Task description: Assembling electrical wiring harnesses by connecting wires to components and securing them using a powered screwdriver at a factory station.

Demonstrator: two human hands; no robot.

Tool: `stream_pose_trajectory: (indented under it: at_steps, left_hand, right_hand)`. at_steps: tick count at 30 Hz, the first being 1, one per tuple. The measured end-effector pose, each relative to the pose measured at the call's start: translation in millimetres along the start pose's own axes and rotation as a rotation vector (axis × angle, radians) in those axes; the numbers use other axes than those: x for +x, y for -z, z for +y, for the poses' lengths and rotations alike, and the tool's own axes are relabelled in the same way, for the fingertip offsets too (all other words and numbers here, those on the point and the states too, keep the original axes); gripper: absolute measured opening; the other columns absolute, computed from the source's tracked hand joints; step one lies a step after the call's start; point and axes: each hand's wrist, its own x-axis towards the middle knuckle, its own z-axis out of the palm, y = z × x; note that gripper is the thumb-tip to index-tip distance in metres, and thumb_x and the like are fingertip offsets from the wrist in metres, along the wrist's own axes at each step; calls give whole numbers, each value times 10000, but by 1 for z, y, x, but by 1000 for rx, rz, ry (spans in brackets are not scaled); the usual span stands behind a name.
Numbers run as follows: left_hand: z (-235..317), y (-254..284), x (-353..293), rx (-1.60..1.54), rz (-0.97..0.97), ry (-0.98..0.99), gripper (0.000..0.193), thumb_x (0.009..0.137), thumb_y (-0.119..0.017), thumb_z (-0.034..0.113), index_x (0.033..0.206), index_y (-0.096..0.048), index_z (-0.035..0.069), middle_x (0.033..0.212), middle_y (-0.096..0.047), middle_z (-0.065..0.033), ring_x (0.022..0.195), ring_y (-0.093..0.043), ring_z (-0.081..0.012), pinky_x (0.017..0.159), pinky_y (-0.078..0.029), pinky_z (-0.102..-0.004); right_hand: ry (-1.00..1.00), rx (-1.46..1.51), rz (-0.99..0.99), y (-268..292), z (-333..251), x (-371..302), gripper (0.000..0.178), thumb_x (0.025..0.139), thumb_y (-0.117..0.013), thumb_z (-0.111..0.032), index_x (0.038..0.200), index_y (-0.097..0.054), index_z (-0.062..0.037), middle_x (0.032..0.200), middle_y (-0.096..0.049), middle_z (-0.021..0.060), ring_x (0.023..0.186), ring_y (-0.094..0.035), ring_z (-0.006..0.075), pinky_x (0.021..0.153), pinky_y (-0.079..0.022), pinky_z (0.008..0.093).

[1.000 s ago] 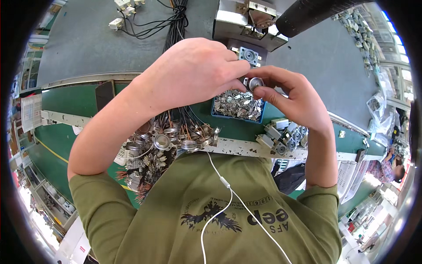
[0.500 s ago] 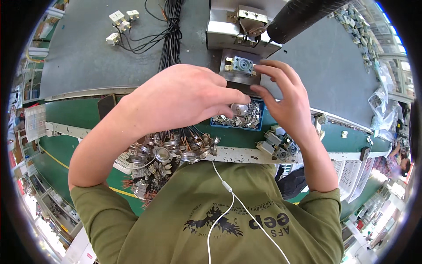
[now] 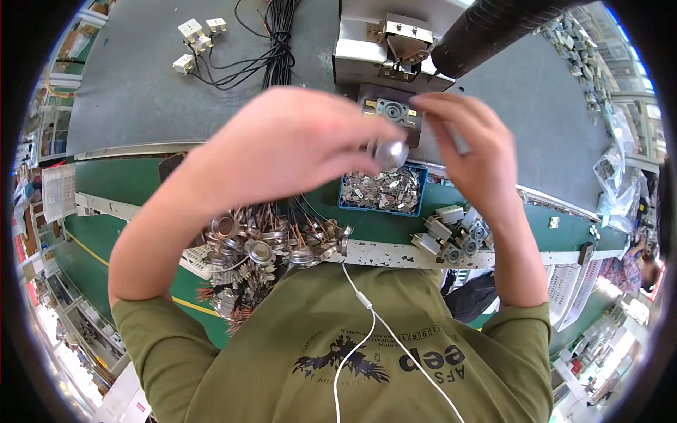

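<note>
My left hand (image 3: 303,141), blurred by motion, pinches a round shiny metal cup-shaped part (image 3: 392,154) between thumb and fingers. It hangs just above a blue tray (image 3: 374,211) of small metal terminals. Beyond it, a grey rectangular socket block (image 3: 392,110) with a ringed centre and brass tabs lies on a dark metal plate (image 3: 412,139) below the press. My right hand (image 3: 476,137) is right of the block, its stretched fingertips close to the block's right edge and its thumb apart. Motion blur hides whether they touch.
A metal press fixture (image 3: 407,44) stands at the back, beside a thick black tube (image 3: 486,35). Black cables (image 3: 276,60) and white connectors (image 3: 190,29) lie left. Round metal parts with wires (image 3: 259,250) are heaped near front left; grey blocks (image 3: 451,236) sit front right.
My left hand has lifted the metal cup part from over the tray, up toward the socket block. My right hand has shifted slightly right, its fingertips still near the block.
</note>
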Motion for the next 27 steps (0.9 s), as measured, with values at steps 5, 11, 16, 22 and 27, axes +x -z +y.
stream_pose_trajectory:
  at_steps: [5, 11, 16, 22, 27]
  left_hand:
    - [-17, -5, 34, 40, -48, 189, 345, 941, -688, 322, 1236, -685, 144, 975, -752, -130, 904, -707, -344, 802, -553, -455]
    - [-39, -19, 33, 11, -168, 259, 369, 954, -682, 357, 1305, -691, 245, 1006, -761, -98, 962, -710, -326, 842, -559, -445]
    - [-28, -21, 37, 116, -191, 262, 365, 951, -683, 379, 1296, -699, 261, 963, -755, -102, 928, -717, -320, 808, -566, -451]
    - [-25, -25, 28, 195, -136, 312, 331, 967, -662, 376, 1249, -693, 208, 928, -750, -105, 906, -721, -336, 763, -568, -462]
    - [-27, -22, 30, 176, -142, 275, 338, 965, -660, 367, 1260, -677, 202, 965, -755, -96, 920, -721, -333, 775, -569, -465]
  right_hand:
    - [-152, 319, 288, 24, -15, 2, 230, 981, -652, 17, 1176, -740, -67, 1075, -763, 118, 864, -734, 231, 800, -569, 304]
    - [225, 452, 693, 60, -7, 40, 219, 1003, -670, -50, 1166, -658, 96, 1066, -729, 197, 803, -698, 211, 717, -578, 339]
    - [159, 453, 714, 66, 25, 60, 236, 999, -672, -81, 1155, -649, 95, 1002, -713, 177, 772, -685, 199, 695, -566, 324]
    - [98, 515, 698, 57, 20, 69, 260, 994, -674, -117, 1141, -639, 95, 926, -695, 153, 735, -669, 184, 669, -552, 306]
    - [57, 528, 657, 68, -13, 58, 282, 990, -676, -147, 1130, -631, 94, 862, -679, 133, 704, -657, 172, 647, -540, 291]
